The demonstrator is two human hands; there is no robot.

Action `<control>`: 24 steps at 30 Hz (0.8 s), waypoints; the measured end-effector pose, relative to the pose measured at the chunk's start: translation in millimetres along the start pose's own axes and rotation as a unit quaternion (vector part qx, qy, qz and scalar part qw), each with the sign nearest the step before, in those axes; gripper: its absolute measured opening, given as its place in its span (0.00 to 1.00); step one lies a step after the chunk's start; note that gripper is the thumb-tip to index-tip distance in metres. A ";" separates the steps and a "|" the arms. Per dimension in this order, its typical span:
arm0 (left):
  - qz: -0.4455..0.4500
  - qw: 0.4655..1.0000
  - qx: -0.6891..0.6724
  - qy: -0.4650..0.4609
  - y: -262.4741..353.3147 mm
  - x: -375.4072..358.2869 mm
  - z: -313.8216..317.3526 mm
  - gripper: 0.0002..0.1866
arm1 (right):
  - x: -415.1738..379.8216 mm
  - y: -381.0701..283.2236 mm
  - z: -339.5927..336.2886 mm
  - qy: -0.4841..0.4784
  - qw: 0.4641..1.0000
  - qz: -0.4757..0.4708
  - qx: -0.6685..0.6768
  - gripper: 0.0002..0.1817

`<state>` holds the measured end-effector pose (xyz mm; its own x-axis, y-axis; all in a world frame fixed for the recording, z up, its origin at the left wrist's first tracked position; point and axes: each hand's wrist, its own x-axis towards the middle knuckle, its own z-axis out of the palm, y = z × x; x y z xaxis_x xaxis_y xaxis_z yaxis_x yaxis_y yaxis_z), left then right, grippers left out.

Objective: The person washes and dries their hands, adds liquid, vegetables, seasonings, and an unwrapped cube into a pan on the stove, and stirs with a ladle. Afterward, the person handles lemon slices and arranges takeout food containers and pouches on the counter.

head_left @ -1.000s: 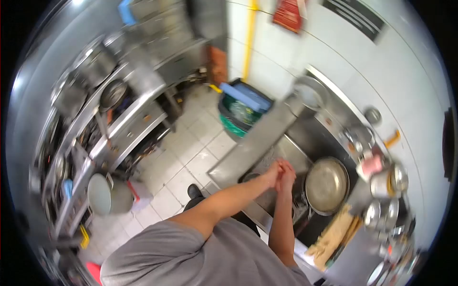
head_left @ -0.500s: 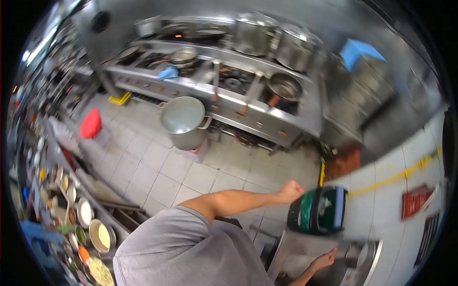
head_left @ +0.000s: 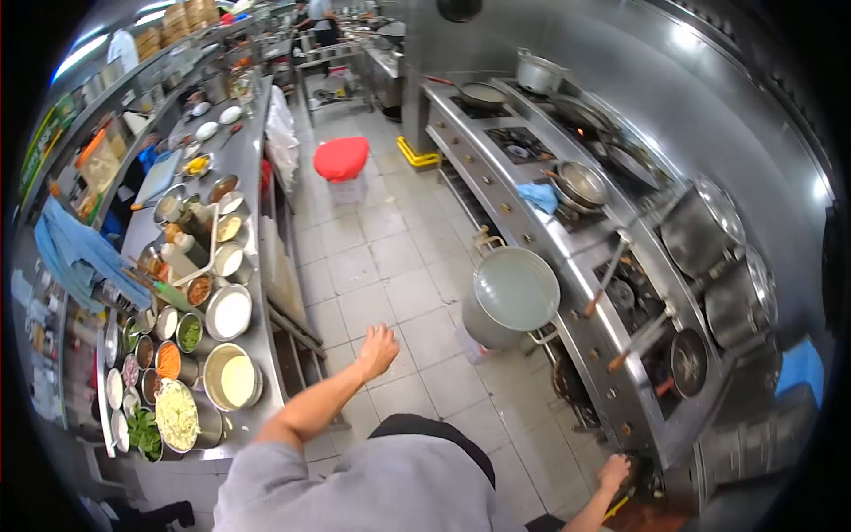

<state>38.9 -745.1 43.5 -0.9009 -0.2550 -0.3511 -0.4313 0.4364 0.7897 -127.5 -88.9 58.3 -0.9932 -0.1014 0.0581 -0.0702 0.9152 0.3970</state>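
Observation:
My left hand (head_left: pixel 378 352) hangs in the air over the tiled floor, between the prep counter and the stove. Its fingers are loosely bent and a little apart, and nothing shows in it. My right hand (head_left: pixel 613 472) is low on the right, near the stove's front corner, its fingers curled in with no object visible. Ahead of me, a large pot (head_left: pixel 514 288) of cloudy liquid stands in front of the stove on a support, apart from both hands. A pot of pale yellow food (head_left: pixel 234 377) is on the counter to the left of my left arm.
On the left counter (head_left: pixel 270 355) are several containers of chopped vegetables and sauces. The stove (head_left: pixel 567 257) along the right holds pans, ladles and a blue cloth (head_left: pixel 538 197). A red-covered bin (head_left: pixel 341 160) stands in the aisle. A person (head_left: pixel 321 22) is at the far end.
My view has swung left, from the stove and the green-and-black bin to the aisle and prep counter. My left hand now hangs over the aisle floor, its fingers looser than before.

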 end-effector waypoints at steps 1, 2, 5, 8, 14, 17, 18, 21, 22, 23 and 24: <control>0.021 0.990 0.100 0.099 -43.1 -8.3 5.8 0.09 | 22.1 -13.4 27.9 0.051 0.966 -0.088 0.237 0.12; 0.012 0.977 0.137 0.164 -73.4 -21.7 9.5 0.08 | 37.9 -45.6 48.5 0.084 0.879 -0.001 0.469 0.07; -0.150 0.945 0.064 0.284 -108.3 -87.7 12.6 0.11 | 55.3 -120.9 34.7 -0.146 0.834 0.134 0.515 0.04; -0.263 0.896 0.008 0.357 -92.0 -120.7 -10.6 0.18 | 78.6 -195.5 24.2 -0.002 0.881 -0.018 0.472 0.09; -0.292 0.889 0.014 0.351 -46.0 -56.7 -91.2 0.23 | 152.4 -340.2 -166.4 -0.012 0.864 -0.173 0.472 0.14; -0.183 0.939 0.099 0.274 -12.1 13.4 -128.8 0.18 | 213.6 -403.3 -240.9 -0.106 0.786 -0.236 0.562 0.12; -0.133 0.905 0.298 0.273 4.6 34.7 -136.7 0.18 | 230.4 -426.9 -260.4 -0.176 0.732 -0.260 0.605 0.11; -0.104 0.933 0.249 0.239 25.2 88.1 -162.8 0.19 | 268.2 -501.0 -309.8 0.040 0.752 -0.494 0.435 0.16; -0.070 0.882 0.383 0.266 46.0 91.8 -177.7 0.20 | 277.2 -526.9 -321.6 0.040 0.744 -0.507 0.433 0.16; -0.039 0.811 0.509 0.286 60.8 89.1 -195.5 0.21 | 283.3 -555.3 -332.2 0.058 0.752 -0.509 0.415 0.17; -0.059 0.810 0.505 0.293 67.0 81.3 -213.3 0.21 | 285.8 -581.0 -343.5 0.074 0.758 -0.512 0.398 0.19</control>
<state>-52.9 -920.7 175.2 -0.8010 -0.5825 0.1382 -0.5983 0.7873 -0.1490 -338.5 -783.5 158.9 -0.3627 -0.9060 0.2184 -0.8895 0.2667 -0.3710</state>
